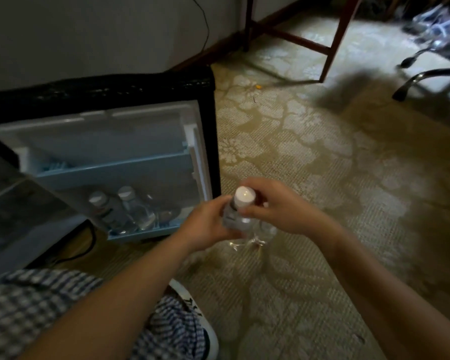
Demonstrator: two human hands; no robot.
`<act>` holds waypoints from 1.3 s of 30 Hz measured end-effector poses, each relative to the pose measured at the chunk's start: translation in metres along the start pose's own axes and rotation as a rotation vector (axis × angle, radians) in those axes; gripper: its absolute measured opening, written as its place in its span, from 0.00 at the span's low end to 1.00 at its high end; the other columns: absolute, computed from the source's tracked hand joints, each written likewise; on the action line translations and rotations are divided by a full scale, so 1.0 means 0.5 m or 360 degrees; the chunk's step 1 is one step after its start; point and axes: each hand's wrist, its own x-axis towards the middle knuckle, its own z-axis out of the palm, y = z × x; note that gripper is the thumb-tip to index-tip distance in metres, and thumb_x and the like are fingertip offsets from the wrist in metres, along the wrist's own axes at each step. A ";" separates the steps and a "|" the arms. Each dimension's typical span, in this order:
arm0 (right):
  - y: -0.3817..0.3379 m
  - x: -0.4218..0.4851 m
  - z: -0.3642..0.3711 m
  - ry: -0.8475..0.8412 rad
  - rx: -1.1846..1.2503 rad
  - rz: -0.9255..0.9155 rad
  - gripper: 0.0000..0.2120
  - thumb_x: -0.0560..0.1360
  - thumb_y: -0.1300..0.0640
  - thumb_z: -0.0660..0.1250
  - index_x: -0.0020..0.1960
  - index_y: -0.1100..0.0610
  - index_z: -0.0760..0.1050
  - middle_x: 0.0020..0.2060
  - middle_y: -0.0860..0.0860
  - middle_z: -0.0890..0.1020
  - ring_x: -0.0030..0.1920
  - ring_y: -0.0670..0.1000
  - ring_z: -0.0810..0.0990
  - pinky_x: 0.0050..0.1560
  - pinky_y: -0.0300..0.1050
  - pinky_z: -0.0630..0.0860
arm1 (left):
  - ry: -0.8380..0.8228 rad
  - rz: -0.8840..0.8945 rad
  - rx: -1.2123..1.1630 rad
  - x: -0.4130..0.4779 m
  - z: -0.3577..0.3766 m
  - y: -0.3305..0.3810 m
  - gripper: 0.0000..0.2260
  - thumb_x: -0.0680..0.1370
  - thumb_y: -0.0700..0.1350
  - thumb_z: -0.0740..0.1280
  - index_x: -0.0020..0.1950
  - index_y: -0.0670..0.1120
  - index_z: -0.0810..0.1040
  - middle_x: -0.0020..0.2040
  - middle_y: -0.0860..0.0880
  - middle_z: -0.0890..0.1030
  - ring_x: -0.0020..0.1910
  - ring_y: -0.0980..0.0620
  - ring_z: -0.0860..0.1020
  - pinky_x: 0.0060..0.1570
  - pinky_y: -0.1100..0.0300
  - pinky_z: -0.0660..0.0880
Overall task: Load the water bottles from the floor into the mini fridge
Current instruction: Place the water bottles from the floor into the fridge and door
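A clear water bottle [238, 219] with a white cap is held upright just above the carpet, right of the open mini fridge [205, 120]. My left hand [205, 224] grips its body from the left. My right hand [278, 203] holds its neck and cap from the right. Inside the fridge, on the bottom shelf, two white-capped water bottles [125, 211] lie tilted side by side. The upper shelf [109, 165] looks bare apart from something small at its left end.
The fridge door [16, 209] hangs open at the left. A black cable [89, 245] runs under the fridge. Patterned carpet [322, 178] spreads to the right. A wooden table leg [335, 40] and an office chair base [426, 76] stand at the back right. My checked trouser knee and shoe [192, 315] are below.
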 end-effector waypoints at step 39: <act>-0.072 0.349 0.342 -0.0299 -0.0647 0.0302 0.21 0.76 0.54 0.65 0.66 0.60 0.69 0.63 0.60 0.76 0.62 0.60 0.75 0.60 0.50 0.71 | 0.0242 -0.1024 -0.0524 -0.043 -0.143 -0.291 0.23 0.75 0.36 0.65 0.70 0.42 0.65 0.69 0.41 0.70 0.67 0.42 0.70 0.68 0.49 0.67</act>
